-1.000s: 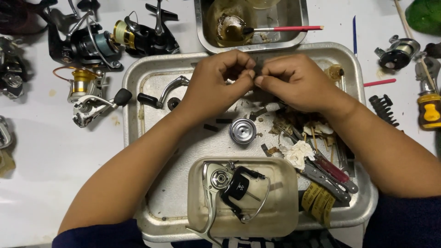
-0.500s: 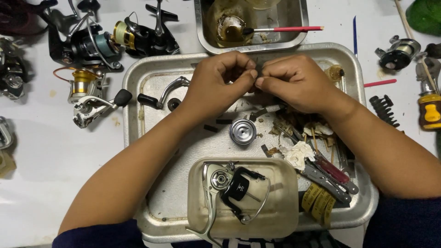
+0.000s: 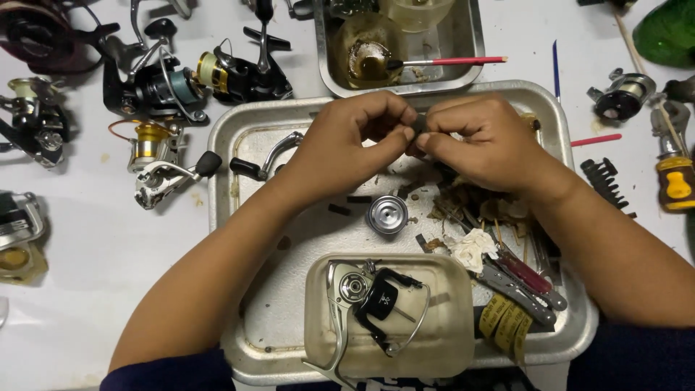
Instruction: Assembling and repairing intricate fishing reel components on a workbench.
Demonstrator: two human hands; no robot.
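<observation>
On the left part of the white counter [image 3: 87, 289] lie several spinning reels, among them a gold-spooled reel [image 3: 156, 163] just beside the left edge of the big metal tray [image 3: 239, 130]. Over the tray's far half, the left hand [image 3: 347, 145] meets the right hand [image 3: 481, 137], and the fingertips of both are pinched together on a small dark part [image 3: 418, 124] held between them, above the tray and clear of its floor. The step in hand looks like fitting or working loose a tiny reel component; the next move probably calls for a fine, steady twist or pull without letting the piece fall into the clutter below. Nearer the body, a silver spool cap [image 3: 386, 215] lies on the tray, and a reel body [image 3: 365, 297] sits in a small tan dish [image 3: 434, 347]. To the right lie pliers [image 3: 517, 279] and a yellow-handled screwdriver [image 3: 677, 185]. The dark part is mostly hidden by the fingers, so its shape is hard to tell.
</observation>
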